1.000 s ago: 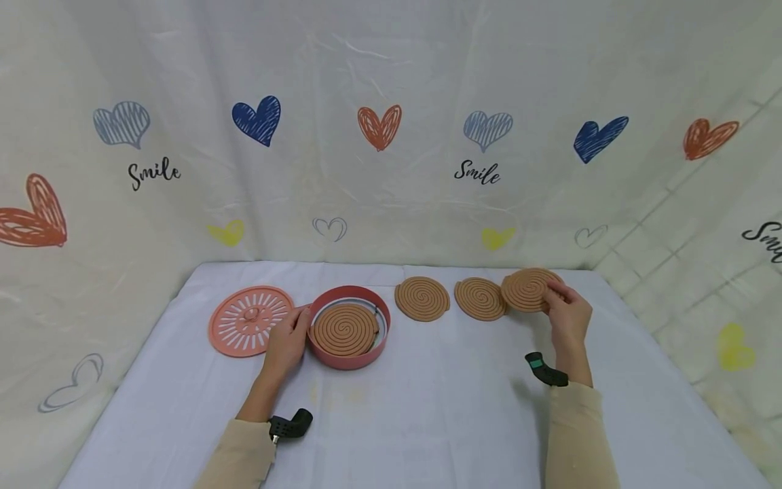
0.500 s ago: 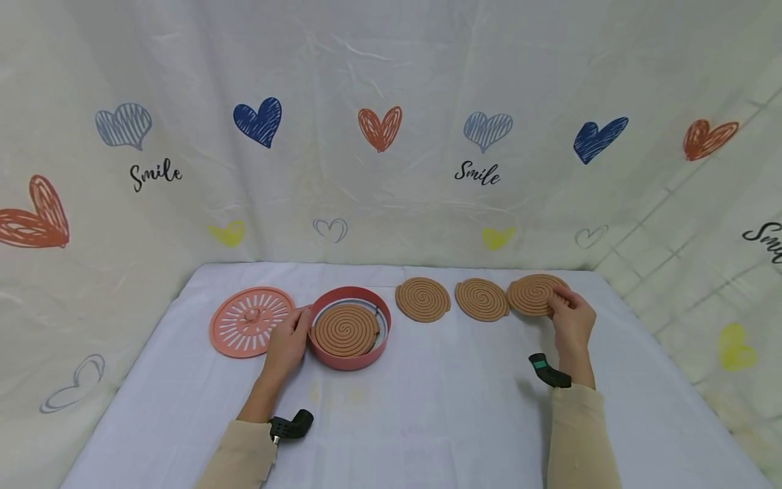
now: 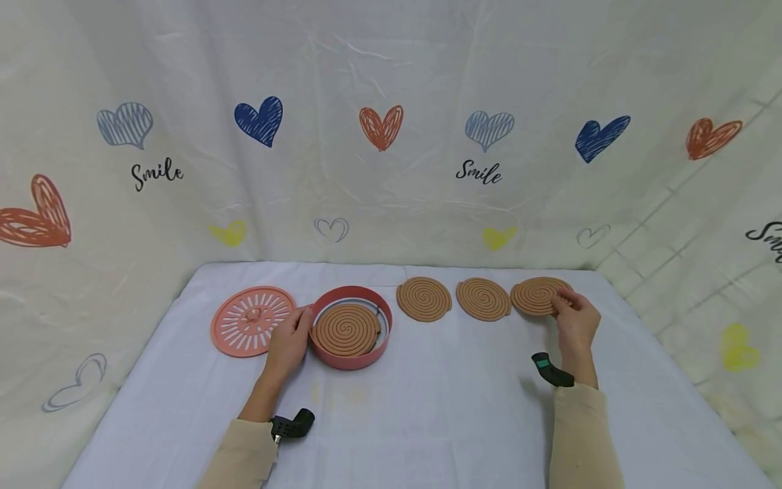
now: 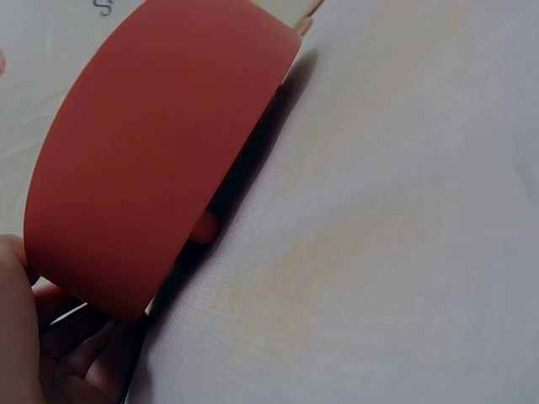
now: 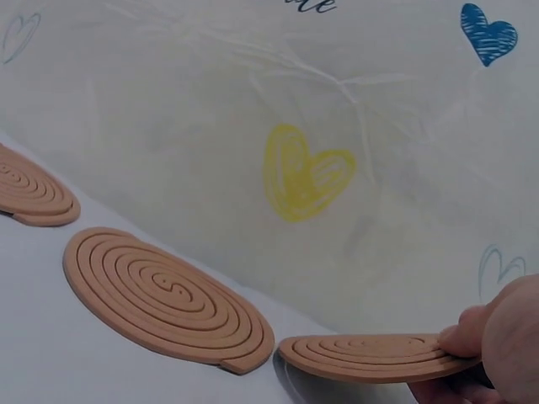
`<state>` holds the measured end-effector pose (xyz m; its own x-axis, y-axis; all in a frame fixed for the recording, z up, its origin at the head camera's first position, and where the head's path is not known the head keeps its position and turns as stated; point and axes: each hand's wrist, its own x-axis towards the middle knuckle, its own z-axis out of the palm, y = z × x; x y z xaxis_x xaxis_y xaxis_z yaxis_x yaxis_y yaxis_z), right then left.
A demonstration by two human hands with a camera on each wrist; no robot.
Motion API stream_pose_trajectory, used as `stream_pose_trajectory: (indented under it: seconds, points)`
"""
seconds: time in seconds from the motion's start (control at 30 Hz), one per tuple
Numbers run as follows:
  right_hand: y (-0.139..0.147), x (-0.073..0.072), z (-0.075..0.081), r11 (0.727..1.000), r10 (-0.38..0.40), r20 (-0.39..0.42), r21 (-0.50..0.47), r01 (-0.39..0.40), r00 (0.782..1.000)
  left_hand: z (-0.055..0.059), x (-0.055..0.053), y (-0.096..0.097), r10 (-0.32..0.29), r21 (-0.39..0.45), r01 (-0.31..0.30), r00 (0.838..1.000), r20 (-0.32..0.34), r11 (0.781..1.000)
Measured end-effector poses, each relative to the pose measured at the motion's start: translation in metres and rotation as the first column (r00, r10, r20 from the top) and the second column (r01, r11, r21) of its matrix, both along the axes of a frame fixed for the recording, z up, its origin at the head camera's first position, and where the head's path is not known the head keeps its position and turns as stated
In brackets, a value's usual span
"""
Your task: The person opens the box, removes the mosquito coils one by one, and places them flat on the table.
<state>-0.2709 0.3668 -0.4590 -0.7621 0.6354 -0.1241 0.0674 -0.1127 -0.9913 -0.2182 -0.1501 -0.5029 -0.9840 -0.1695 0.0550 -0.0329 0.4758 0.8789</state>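
My left hand grips the left side of a round red mosquito coil holder. One brown mosquito coil lies inside it, over a pale inner base. In the left wrist view the holder's red wall shows close up, its lower edge a little off the cloth with a small round foot beneath. My right hand pinches the right edge of another mosquito coil between thumb and fingers, its right side raised. Two more coils lie flat to its left, the near one right at its edge.
A pink slotted lid with a small knob lies left of the holder, beside my left hand. The far-left coil of the row sits just right of the holder. A printed curtain stands behind the white-clothed table.
My right hand has lowered its mosquito coil and moved it slightly right, from overlapping the neighbouring coil to beside it. The left hand keeps its grip on the holder.
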Motion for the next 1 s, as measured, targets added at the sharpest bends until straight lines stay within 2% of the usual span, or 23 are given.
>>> stream_pose_trajectory:
  seconds: [0.3,0.5,0.83,1.0]
  points:
    - [0.004,-0.002,-0.003,0.999,-0.043,0.026,-0.022,0.044,0.999,0.000,0.000,0.001,0.000,0.011,0.000,1.000,0.005,1.000]
    - [0.008,0.001,-0.004,1.000,-0.024,0.069,-0.012,0.024,0.997,0.002,0.001,0.000,0.012,-0.004,-0.012,1.000,-0.028,1.000]
    - [0.014,0.001,-0.011,0.992,-0.028,0.216,0.130,0.000,0.976,0.002,0.002,0.000,0.021,-0.020,-0.022,0.999,-0.033,1.000]
    - [0.017,0.000,-0.014,0.989,-0.029,0.239,0.147,-0.007,0.971,0.002,0.001,0.000,0.015,-0.020,-0.015,0.999,-0.030,1.000]
